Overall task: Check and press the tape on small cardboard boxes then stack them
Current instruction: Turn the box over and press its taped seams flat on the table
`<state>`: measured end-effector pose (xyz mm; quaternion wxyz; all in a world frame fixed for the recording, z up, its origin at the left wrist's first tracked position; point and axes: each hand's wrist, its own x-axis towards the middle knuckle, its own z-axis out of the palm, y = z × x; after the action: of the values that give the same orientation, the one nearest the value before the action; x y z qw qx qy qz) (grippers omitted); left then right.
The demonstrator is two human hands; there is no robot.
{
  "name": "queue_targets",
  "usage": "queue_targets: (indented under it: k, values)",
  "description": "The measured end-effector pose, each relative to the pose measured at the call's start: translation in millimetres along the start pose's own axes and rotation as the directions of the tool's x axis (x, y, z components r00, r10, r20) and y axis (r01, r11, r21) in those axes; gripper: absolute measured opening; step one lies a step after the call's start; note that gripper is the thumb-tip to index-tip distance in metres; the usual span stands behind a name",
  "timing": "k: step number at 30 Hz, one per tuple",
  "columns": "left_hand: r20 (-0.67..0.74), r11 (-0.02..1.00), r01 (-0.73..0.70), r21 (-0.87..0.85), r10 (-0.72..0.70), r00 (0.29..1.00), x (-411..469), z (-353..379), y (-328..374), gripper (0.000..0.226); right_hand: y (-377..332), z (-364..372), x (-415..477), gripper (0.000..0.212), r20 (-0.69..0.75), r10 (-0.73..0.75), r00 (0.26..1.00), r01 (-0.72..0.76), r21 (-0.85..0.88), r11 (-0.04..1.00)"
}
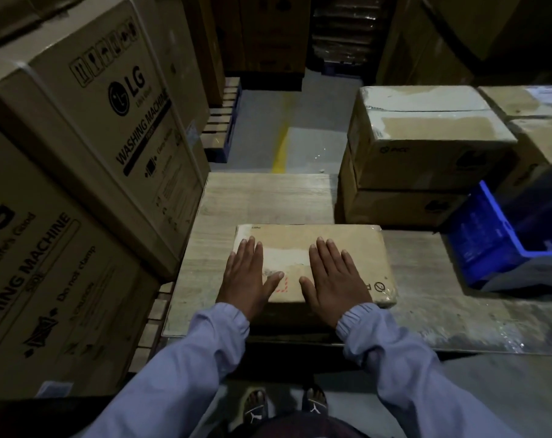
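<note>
Fingers [251, 248] of both hands straight, flat on cardboard box [357, 248].

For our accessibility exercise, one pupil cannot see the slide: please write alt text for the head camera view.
A person's left hand and right hand press flat on a small taped cardboard box lying on a wooden table. Large washing machine cartons stand to the left; stacked boxes and a blue crate sit to the right.

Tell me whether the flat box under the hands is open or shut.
Shut: the flat cardboard box shows a level, unbroken top with no raised flap; the left hand and right hand press flat on it.
</note>
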<state>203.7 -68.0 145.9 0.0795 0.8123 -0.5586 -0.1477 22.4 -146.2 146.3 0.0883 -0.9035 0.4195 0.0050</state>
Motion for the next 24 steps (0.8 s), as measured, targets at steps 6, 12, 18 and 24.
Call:
queue_targets:
  k: [6, 12, 18, 24]
  values:
    - [-0.020, 0.987, -0.137, 0.088, 0.139, 0.990, 13.0, -10.9, 28.1, 0.062, 18.7, -24.2, 4.2, 0.088, 0.027, -0.003, 1.000, 0.000, 0.117, 0.993]
    - [-0.001, 0.981, -0.169, 0.096, 0.170, 0.985, 17.0, 5.4, 37.3, 0.064, 40.4, -11.1, -8.0, 0.082, -0.048, 0.106, 0.993, -0.105, 0.022, 0.994]
    - [0.007, 0.978, -0.172, 0.115, 0.172, 0.985, 18.9, 2.3, 37.3, 0.062, 42.3, -13.0, -5.1, 0.083, -0.058, 0.097, 0.994, -0.093, 0.055, 0.994]
    - [-0.103, 0.991, -0.039, 0.129, 0.052, 0.993, 7.6, -1.6, 19.8, 0.063, 80.2, -20.7, -10.6, 0.077, -0.086, 0.206, 0.975, -0.188, 0.186, 0.964]
